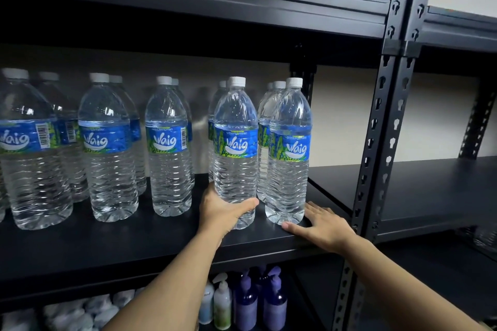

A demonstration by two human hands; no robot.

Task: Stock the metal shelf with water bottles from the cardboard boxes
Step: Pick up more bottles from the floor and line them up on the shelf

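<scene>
Gripping low, a clear blue-labelled plastic water bottle (235, 148) was wrapped by left-hand (224, 212) fingers, best lowered squarely; right hand (321, 226) lay spread flat.

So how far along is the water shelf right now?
Mostly stocked: five front rows of water bottles stand on the metal shelf, with more behind. In hand: the left hand grips the base of the fourth front bottle, and the right hand lies open beside the end bottle. No boxes show, so remaining stock is unknown.

Leftmost bottle (24, 148) cut by edge; lower-shelf packs (80, 312) blurred.
</scene>
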